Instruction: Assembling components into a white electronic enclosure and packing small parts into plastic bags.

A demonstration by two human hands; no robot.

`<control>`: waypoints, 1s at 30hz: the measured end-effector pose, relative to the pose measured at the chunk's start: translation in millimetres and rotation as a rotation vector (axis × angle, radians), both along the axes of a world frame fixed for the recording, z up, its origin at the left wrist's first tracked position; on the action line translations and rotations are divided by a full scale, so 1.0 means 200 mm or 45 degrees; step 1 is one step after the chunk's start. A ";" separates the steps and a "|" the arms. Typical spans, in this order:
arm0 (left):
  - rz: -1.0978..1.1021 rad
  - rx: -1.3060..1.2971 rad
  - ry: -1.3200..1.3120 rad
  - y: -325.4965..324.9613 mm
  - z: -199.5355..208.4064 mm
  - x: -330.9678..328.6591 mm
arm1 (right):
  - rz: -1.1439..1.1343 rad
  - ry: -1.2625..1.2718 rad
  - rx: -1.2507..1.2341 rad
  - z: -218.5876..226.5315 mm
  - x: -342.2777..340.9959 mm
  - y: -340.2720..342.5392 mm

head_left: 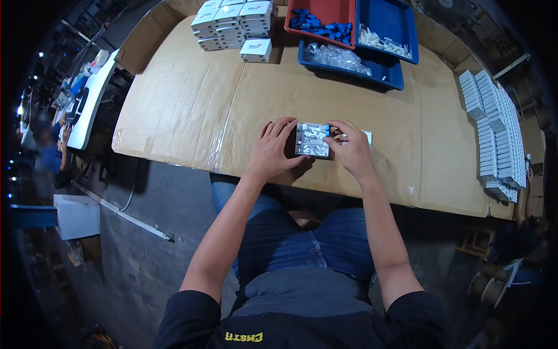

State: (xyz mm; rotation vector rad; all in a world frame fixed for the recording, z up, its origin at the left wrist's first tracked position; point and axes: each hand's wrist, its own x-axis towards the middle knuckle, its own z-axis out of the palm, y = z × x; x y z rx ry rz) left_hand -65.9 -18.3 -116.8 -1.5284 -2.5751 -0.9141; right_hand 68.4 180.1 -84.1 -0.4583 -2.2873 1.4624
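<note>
A small, open white plastic box (312, 144) with white fittings inside lies on the cardboard tabletop in front of me. My left hand (272, 152) grips it from the left, fingers at the far corner and thumb along the near edge. At the box's right side, my right hand (352, 150) pinches a small blue plastic part (327, 130) between thumb and fingers. Whether that part is seated in the box cannot be made out. Just beyond my right hand, the edge of another flat white piece (369, 137) shows, mostly hidden by the hand.
Stacked white boxes (229, 26) stand far left. A red tray (321, 36) of blue parts and blue trays (383, 77) with clear bags and white pieces sit at the back. Rows of white units (493, 134) line the right. Another person (55, 145) sits at a white table.
</note>
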 end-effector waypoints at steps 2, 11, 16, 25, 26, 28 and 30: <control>-0.005 -0.008 -0.013 -0.01 0.00 0.00 | -0.032 -0.034 0.244 -0.02 -0.04 -0.04; -0.001 0.048 -0.043 -0.02 -0.01 -0.02 | 0.217 0.133 0.686 -0.07 -0.25 -0.06; -0.017 0.065 -0.079 -0.01 -0.01 -0.02 | 0.254 0.056 0.683 -0.10 -0.26 -0.08; -0.001 0.055 -0.106 -0.01 0.00 -0.04 | 0.256 0.044 0.772 -0.10 -0.27 -0.08; 0.001 0.054 -0.114 -0.02 0.00 -0.04 | 0.256 0.047 0.809 -0.11 -0.27 -0.08; 0.003 0.053 -0.109 -0.01 0.00 -0.04 | 0.266 -0.001 0.785 -0.09 -0.27 -0.09; 0.001 0.060 -0.121 -0.02 0.01 -0.05 | 0.272 -0.053 0.764 -0.10 -0.26 -0.09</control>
